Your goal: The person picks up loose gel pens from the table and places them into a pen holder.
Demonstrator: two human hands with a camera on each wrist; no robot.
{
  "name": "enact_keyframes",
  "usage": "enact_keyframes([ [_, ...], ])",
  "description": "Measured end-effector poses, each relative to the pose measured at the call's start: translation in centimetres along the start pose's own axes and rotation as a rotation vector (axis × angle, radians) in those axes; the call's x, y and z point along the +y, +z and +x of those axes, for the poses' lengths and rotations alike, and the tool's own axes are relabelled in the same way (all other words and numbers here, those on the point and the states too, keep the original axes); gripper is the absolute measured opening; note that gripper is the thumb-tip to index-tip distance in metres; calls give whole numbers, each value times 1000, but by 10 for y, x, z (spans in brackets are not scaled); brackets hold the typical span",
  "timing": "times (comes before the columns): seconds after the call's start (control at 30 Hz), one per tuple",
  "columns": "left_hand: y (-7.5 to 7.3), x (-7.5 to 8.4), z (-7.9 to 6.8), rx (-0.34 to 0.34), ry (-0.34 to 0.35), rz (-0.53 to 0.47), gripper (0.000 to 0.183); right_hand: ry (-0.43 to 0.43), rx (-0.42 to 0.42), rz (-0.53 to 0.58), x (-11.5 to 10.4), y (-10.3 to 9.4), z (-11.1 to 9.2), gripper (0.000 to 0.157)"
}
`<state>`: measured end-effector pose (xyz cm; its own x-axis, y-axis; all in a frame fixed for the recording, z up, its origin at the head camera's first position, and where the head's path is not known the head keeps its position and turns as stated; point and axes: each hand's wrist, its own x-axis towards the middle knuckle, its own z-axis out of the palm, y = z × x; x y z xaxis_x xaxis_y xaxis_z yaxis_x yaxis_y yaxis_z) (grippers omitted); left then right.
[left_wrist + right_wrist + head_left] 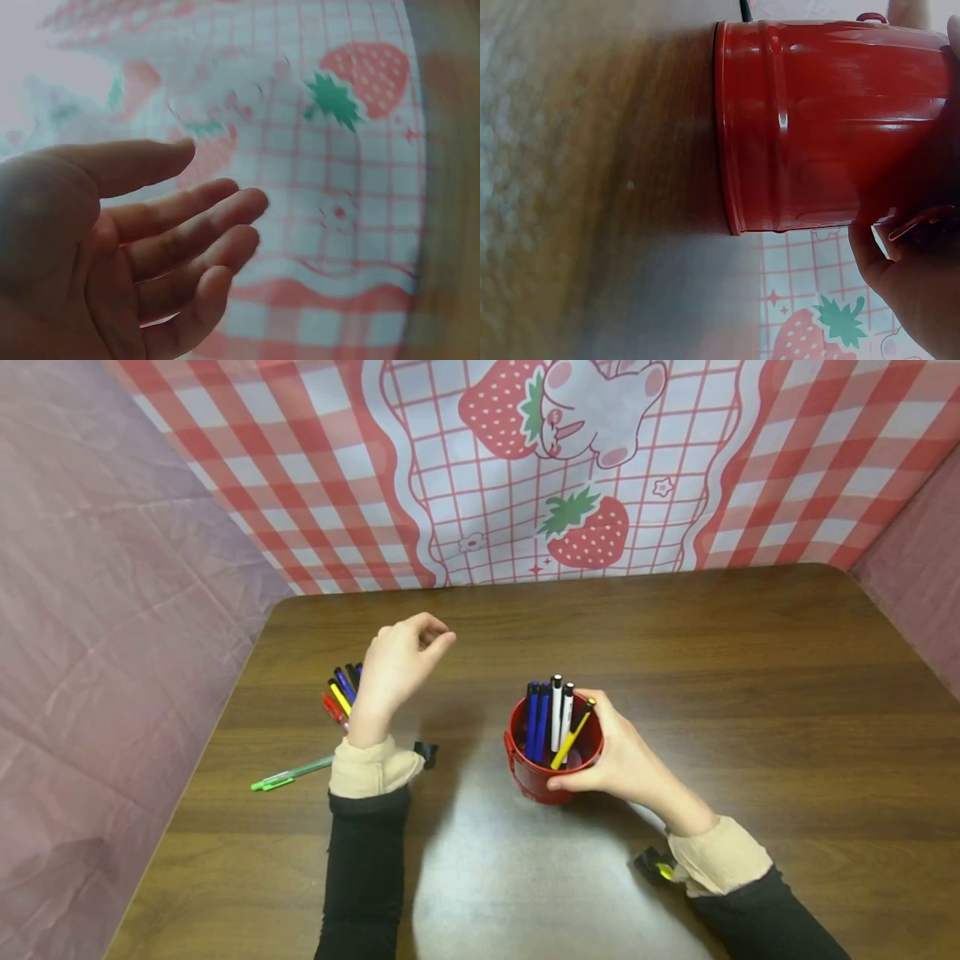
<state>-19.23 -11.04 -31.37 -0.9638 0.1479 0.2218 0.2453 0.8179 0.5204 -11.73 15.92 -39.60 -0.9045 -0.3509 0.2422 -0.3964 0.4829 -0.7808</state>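
Note:
A small red bucket (543, 783) stands on the table, with several pens upright in it: blue pens (537, 722), white pens (556, 714) and a yellow pen (573, 737) with a black cap. My right hand (622, 756) grips the bucket's right side near the rim, thumb in front and fingers behind. The right wrist view shows the bucket wall (840, 120) close up. Above the table to the left, my left hand (405, 664) is raised, its fingers loosely bent. In the left wrist view that hand (165, 247) holds nothing.
Left of my left forearm lie blue, black and yellow pens (342, 689), partly hidden by the hand, and a red pen (334, 710). Closer to me is a green pen (294, 774). A strawberry-print cloth (480, 510) hangs behind the wooden table (750, 693).

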Motion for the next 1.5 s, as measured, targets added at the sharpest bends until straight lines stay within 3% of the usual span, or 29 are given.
enact_keyframes([
  [0.37,9,-61,14,114,-266,-81,23,2,9,-5,2,0,-1,101],
  [0.53,14,-82,13,162,-368,-35,22,-7,10,-11,3,1,-1,102],
  [0.67,18,-93,11,133,-398,32,25,-6,13,-12,3,1,0,102],
  [0.83,24,-102,8,90,-400,124,25,-4,16,-15,2,1,-1,102],
  [1.0,28,-105,6,69,-451,206,19,-2,17,-15,3,1,-1,102],
  [1.23,32,-106,6,26,-546,225,31,2,12,-18,2,1,0,102],
  [1.5,36,-107,8,-29,-556,270,37,8,11,-15,0,0,0,103],
])
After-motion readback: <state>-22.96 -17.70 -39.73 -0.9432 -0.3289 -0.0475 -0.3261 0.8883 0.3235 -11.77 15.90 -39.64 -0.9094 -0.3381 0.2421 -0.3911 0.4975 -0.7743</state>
